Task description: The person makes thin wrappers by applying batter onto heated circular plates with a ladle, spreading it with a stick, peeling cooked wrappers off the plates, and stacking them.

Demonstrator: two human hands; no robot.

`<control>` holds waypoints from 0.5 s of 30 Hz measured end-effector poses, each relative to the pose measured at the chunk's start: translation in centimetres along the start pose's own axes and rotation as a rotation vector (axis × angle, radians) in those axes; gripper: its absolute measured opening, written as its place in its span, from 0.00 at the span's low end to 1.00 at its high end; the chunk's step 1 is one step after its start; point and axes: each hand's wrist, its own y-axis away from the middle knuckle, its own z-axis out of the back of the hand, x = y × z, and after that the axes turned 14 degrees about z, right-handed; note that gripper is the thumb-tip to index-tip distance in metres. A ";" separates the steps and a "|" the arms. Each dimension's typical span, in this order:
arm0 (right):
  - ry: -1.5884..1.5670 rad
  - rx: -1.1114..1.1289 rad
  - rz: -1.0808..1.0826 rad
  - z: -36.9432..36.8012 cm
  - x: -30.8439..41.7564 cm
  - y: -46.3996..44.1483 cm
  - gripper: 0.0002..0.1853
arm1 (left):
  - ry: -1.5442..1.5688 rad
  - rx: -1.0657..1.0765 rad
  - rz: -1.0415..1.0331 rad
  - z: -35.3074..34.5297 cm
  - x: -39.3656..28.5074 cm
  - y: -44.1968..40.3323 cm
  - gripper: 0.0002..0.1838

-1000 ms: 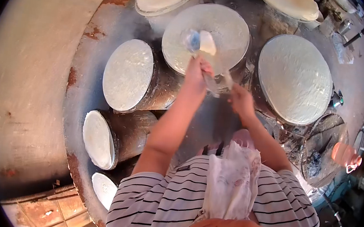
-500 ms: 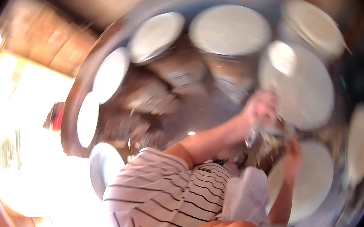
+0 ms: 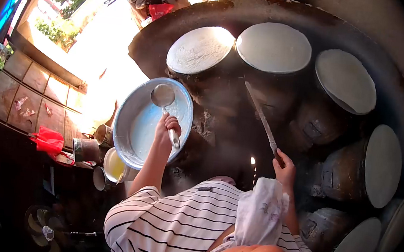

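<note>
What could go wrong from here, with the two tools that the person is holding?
The left hand holds the ladle over the wide basin, so a careless tilt might spill or drip. The forearm crosses the basin's rim and could perhaps bump it. The right hand holds a long stick whose tip points toward the round white sheets; a wide swing might scrape one.
</note>
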 end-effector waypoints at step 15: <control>0.751 0.285 0.285 -7.8 0.6 -37.3 0.16 | -0.495 -0.849 -0.432 6.7 -13.0 -19.1 0.29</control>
